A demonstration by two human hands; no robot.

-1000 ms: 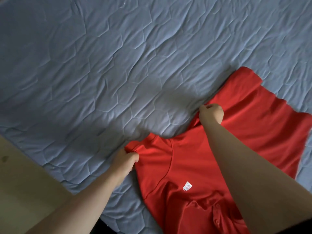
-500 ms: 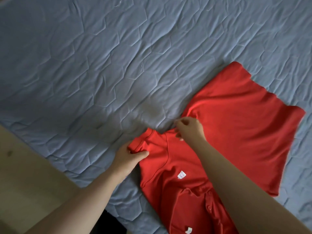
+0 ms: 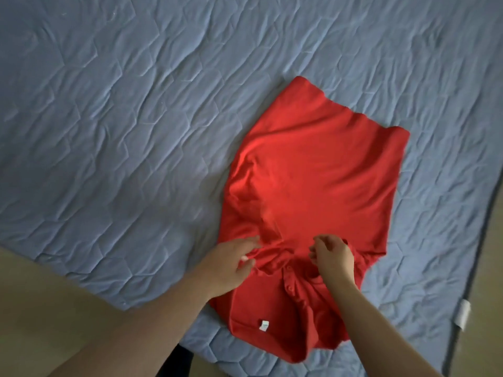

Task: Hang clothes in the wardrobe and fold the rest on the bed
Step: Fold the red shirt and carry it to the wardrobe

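Our red polo shirt [image 3: 313, 186] lies folded on the blue quilted bed cover [image 3: 122, 131], right of centre, while our left hand [image 3: 231, 263] pinches its collar [image 3: 272, 258] and our right hand [image 3: 333, 254] curls there, grip unclear.

The red polo shirt [image 3: 313, 186] lies on the bed [image 3: 136, 118], which has a rumpled blue-grey quilted cover, with its sides folded in to form a narrow panel. Its bunched end, showing a button placket and a small white label, is nearest the bed's front edge.
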